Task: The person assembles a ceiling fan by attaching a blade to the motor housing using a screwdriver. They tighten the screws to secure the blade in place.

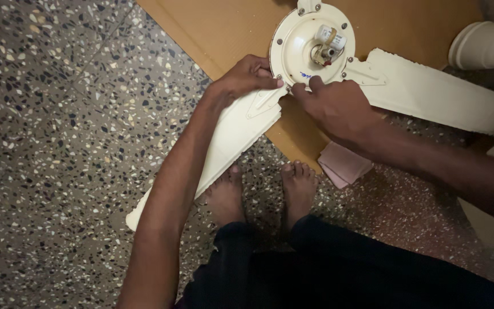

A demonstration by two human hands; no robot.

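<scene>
Cream-coloured metal ceiling fan blade (224, 143) lay on the speckled terrazzo floor (58, 143), its long axis running from beside the bare feet (261, 191) up and right to the round cream motor housing (313, 43) on the brown cardboard sheet (224, 28). Left hand (247, 77) pinched the blade's bracket end. Right hand (335, 106) pressed fingertips at the same joint, equally near; whether it grasped anything could not be told. A second blade (441, 91) extended right.

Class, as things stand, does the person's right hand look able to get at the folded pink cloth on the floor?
Probably yes: the folded pink cloth lies uncovered just below the right hand, with nothing between them; that hand now rests its fingertips on the cream round fan motor housing.
</scene>
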